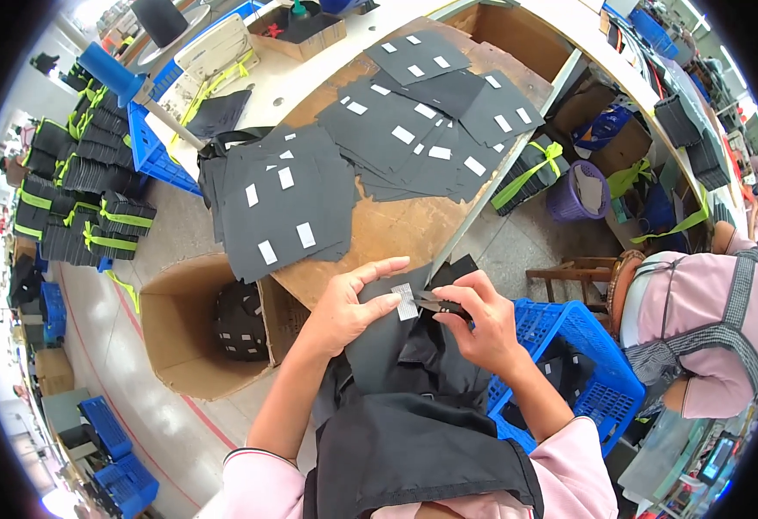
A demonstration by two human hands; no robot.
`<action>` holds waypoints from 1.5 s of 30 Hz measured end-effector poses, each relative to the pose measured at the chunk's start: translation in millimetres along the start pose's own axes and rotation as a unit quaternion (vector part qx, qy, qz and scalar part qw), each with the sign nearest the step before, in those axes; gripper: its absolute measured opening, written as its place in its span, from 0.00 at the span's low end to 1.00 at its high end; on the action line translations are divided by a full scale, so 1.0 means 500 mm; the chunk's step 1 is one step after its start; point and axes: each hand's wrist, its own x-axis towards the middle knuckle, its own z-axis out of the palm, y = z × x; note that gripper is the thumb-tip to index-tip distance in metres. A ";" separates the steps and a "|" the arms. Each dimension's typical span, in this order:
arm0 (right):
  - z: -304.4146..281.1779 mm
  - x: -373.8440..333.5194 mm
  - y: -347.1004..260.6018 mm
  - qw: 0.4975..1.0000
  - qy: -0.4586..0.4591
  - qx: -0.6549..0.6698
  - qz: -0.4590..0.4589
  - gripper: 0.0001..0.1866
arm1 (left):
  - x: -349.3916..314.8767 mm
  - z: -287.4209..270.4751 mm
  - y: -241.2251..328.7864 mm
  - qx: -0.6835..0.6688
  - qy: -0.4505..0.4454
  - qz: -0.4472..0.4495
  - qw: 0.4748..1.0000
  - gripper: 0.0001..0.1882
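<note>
My left hand [344, 307] pinches a dark grey fabric panel [372, 353] above my lap, its thumb lying at the edge of a white label [407, 304]. In my right hand [487, 322] is a pair of dark thread snips [435, 303]. The tips of the snips point left and meet the label's right edge; whether they touch a thread is too small to tell. On the worktable [396, 229] beyond my hands lie a stack of grey panels with white labels [288, 203] at the left and a spread pile of similar panels [405, 117] farther back.
An open cardboard box [189, 346] with dark pieces stands at the left, and a blue plastic crate [608, 402] at the right. Beyond it sits a person in pink [690, 303]. Bundles tied with yellow-green strips [76, 182] are piled far left. A purple basket [574, 203] stands under the table.
</note>
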 end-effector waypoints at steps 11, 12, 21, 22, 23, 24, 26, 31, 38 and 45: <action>-0.004 -0.001 0.012 0.998 0.046 0.011 -0.049 0.18 | -0.017 0.005 0.020 0.028 -0.044 -0.042 0.998 0.26; -0.006 -0.005 0.015 0.997 0.054 0.023 -0.057 0.18 | -0.017 0.005 0.017 0.027 -0.047 -0.049 0.997 0.26; -0.001 -0.001 0.007 0.997 0.058 0.015 -0.056 0.18 | -0.016 0.006 0.029 0.009 -0.066 -0.055 0.996 0.29; -0.004 -0.001 0.007 0.996 0.055 0.025 -0.060 0.18 | -0.017 0.003 0.026 0.009 -0.064 -0.055 0.996 0.29; -0.007 -0.001 0.006 0.996 0.052 0.035 -0.064 0.18 | -0.017 0.001 0.022 0.007 -0.062 -0.054 0.997 0.29; -0.012 -0.002 0.005 0.996 0.051 0.035 -0.063 0.18 | -0.017 0.000 0.018 0.004 -0.062 -0.052 0.997 0.29; -0.023 -0.002 0.001 0.998 -0.004 0.032 -0.057 0.18 | -0.018 -0.002 0.023 0.015 -0.065 -0.050 0.997 0.29; -0.022 0.008 -0.006 0.998 -0.019 0.014 -0.063 0.18 | -0.018 0.002 0.027 0.018 -0.069 -0.044 0.996 0.29; -0.027 0.012 0.009 0.987 0.007 0.118 0.105 0.27 | -0.017 0.000 0.021 0.071 -0.086 -0.017 0.994 0.25; -0.044 0.040 0.040 0.968 -0.161 0.170 0.091 0.10 | -0.020 0.013 0.004 0.020 -0.001 -0.104 0.994 0.13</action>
